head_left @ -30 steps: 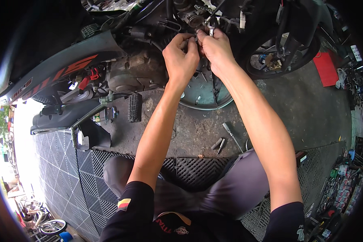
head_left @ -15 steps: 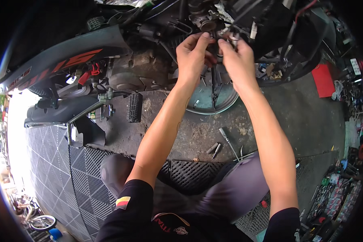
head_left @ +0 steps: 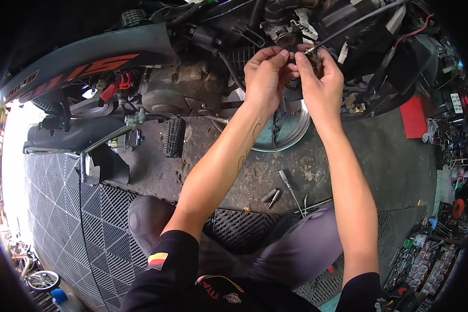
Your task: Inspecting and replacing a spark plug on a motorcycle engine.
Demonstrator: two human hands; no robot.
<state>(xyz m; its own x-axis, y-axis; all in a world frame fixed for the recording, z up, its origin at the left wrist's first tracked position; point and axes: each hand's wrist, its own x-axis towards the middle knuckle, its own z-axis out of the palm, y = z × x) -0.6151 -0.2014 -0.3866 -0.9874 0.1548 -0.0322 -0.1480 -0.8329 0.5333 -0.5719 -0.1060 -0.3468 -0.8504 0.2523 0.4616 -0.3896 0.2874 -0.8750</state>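
My hands are close together in front of the open side of a motorbike (head_left: 184, 91), just below a round metal engine inlet (head_left: 286, 39). The thumb and fingers of my left hand (head_left: 268, 73) are pinched together; whatever small part is between them is too hidden to name. My right hand (head_left: 321, 80) pinches at the metal end of a black cable (head_left: 356, 25), which slopes down to its fingertips from the upper right. A small dark metal piece shows behind the right fingers. Both sets of fingertips almost touch.
A wheel (head_left: 281, 138) lies on the floor below my hands. Near my knees are a screwdriver-like tool (head_left: 290, 190) and small metal cylinders (head_left: 269, 195). The bike's footpeg (head_left: 173, 138) juts out at left. A red flat piece (head_left: 414, 117) and crowded tools (head_left: 426, 260) are at right.
The view has shifted slightly, and both hands appear a little farther right and lower. The fingers stay pinched close together under the inlet, with the cable end now clearer at my right fingertips.
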